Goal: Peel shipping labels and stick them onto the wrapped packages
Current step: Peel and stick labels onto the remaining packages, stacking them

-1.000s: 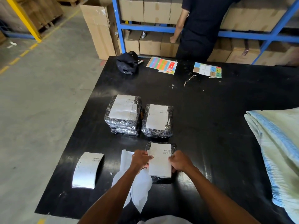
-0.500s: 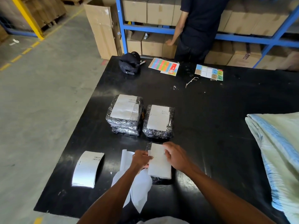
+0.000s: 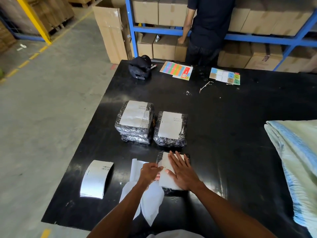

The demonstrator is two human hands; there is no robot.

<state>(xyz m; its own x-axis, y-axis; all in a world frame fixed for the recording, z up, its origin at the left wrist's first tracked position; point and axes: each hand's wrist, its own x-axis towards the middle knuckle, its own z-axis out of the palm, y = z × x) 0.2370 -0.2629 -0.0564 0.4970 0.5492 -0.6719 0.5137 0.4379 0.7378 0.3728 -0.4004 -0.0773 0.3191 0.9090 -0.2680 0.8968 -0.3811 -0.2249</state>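
Note:
A black-wrapped package (image 3: 172,192) lies at the near edge of the black table (image 3: 223,134), with a white shipping label (image 3: 166,182) on top of it. My right hand (image 3: 182,172) rests flat on the label, fingers spread. My left hand (image 3: 148,172) is closed, pinching the label's left edge. Behind stand a stack of two labelled wrapped packages (image 3: 135,121) and a single labelled package (image 3: 169,127). A curled strip of unpeeled labels (image 3: 96,179) lies to the left. White backing papers (image 3: 151,203) lie under my left forearm.
A pale green and blue sack (image 3: 295,152) fills the table's right side. At the far edge are a black device (image 3: 139,67) and coloured sticker sheets (image 3: 176,69). Another person (image 3: 209,28) stands at blue shelves of cartons. The table's left edge drops to concrete floor.
My right hand let go of the label's right edge, slid onto the label and flattened with fingers spread. My left hand stayed on the left edge.

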